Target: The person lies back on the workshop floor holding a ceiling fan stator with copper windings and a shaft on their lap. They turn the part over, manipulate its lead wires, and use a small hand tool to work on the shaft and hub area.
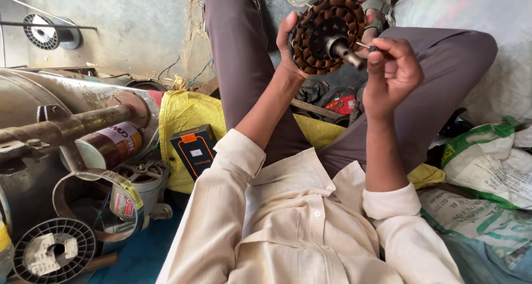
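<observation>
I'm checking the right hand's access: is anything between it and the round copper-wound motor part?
Nothing visible. The left hand holds the wound motor part up, and the right hand is beside its central shaft, pinching a thin tool.

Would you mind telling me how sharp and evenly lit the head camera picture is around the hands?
Head view: even daylight with soft shadows; the motor stator in the left hand is sharp, its copper coils distinct; the right hand is crisp too; the pale sack upper right looks slightly washed out; wide-angle bending shows towards the edges.

Motor repair workshop — wire spools (54, 251), motor housings (144, 181)
</observation>
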